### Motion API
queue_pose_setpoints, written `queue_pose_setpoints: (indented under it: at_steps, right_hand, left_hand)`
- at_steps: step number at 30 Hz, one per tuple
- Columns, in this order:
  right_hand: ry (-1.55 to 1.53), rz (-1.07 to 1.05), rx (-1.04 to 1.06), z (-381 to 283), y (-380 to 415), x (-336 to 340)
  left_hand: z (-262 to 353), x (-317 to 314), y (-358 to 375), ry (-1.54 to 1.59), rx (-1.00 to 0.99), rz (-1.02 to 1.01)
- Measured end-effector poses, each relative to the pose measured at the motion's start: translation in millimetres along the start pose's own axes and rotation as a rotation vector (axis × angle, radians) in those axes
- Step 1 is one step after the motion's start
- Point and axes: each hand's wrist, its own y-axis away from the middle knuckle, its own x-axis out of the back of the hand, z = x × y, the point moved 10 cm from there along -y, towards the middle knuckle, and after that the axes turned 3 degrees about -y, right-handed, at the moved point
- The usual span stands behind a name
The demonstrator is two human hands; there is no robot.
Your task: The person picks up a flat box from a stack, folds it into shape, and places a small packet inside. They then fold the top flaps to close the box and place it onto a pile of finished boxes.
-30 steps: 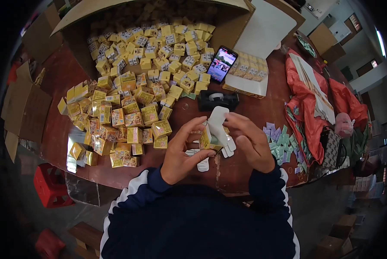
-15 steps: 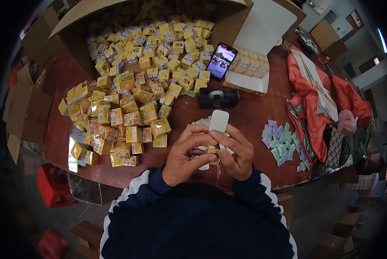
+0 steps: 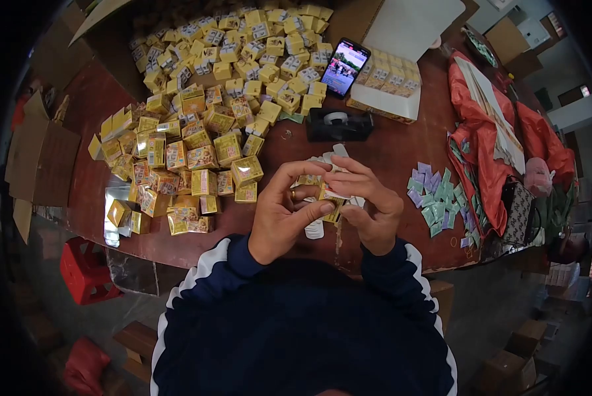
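My left hand (image 3: 281, 211) is closed around a small yellow box (image 3: 331, 210), thumb in front and curled fingers behind. A ring shows on one of its fingers. Over the box's top, my right hand (image 3: 371, 206) presses with bent fingers on a white card (image 3: 336, 194), which now lies low against the box. Fingers cover much of both. Beneath and behind my hands, a loose pile of white rounded cards (image 3: 314, 229) rests on the table. Left of my hands stands a heap of shiny gold printed boxes (image 3: 203, 157).
Small yellow cubes (image 3: 259, 49) spill from a big cardboard carton (image 3: 114, 63). A phone (image 3: 346, 68) leans on a white box (image 3: 401, 109) of packed cubes, behind a black tape dispenser (image 3: 340, 125). Green and purple sachets (image 3: 434, 198) and red plastic bags (image 3: 471, 125) lie right.
The white card stood upright above the box; it is now down at the box, with my right fingers over it. The view has tilted slightly, so the table sits higher.
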Motion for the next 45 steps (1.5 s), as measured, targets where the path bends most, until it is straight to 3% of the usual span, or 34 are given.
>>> queue_pose_setpoints:
  at_steps: [2, 4, 7, 17, 29, 31, 35, 39, 41, 42, 43, 44, 45]
  right_hand:
    - [-0.073, -0.024, 0.015, 0, 0, -2]
    - [-0.132, 0.03, -0.167, 15, 1, 1]
    - [-0.146, 0.046, -0.239, 18, -1, 2]
    - [-0.169, 0.086, -0.352, 26, 0, 10]
    - [0.053, 0.05, -0.048, 5, 4, 7]
    - [0.167, -0.03, 0.087, -4, 3, 2]
    - [0.2, -0.092, 0.132, -10, 3, -1]
    - [0.275, -0.182, 0.175, -9, 4, -9]
    - [0.237, -0.193, -0.026, 0, 1, -5]
    - [0.222, -0.205, -0.011, -5, 2, -6]
    - [0.002, -0.018, -0.177, 5, 4, 13]
    - [-0.216, 0.174, -0.347, 22, 11, 31]
    - [-0.021, 0.196, -0.312, 28, 15, 52]
  left_hand:
    - [1, -1, 1, -0.032, 0.011, 0.004]
    - [0, -1, 2, -0.062, 0.023, 0.007]
    - [1, -2, 2, -0.122, 0.018, 0.003]
    - [-2, -7, 2, -0.208, 0.082, -0.027]
    - [1, -5, 2, -0.126, -0.04, -0.002]
    - [0, -4, 2, -0.141, -0.063, -0.008]
    - [-6, -1, 5, -0.182, -0.053, 0.001]
    - [-1, 5, 4, -0.319, 0.07, -0.018]
    - [34, 13, 1, -0.625, -0.213, -0.013]
    - [52, 18, -1, -0.757, -0.321, 0.037]
    - [74, 32, -3, -0.987, -0.417, 0.133]
    - [92, 52, -6, -1.074, -0.389, 0.255]
    - [110, 74, -7, -1.157, -0.357, 0.373]
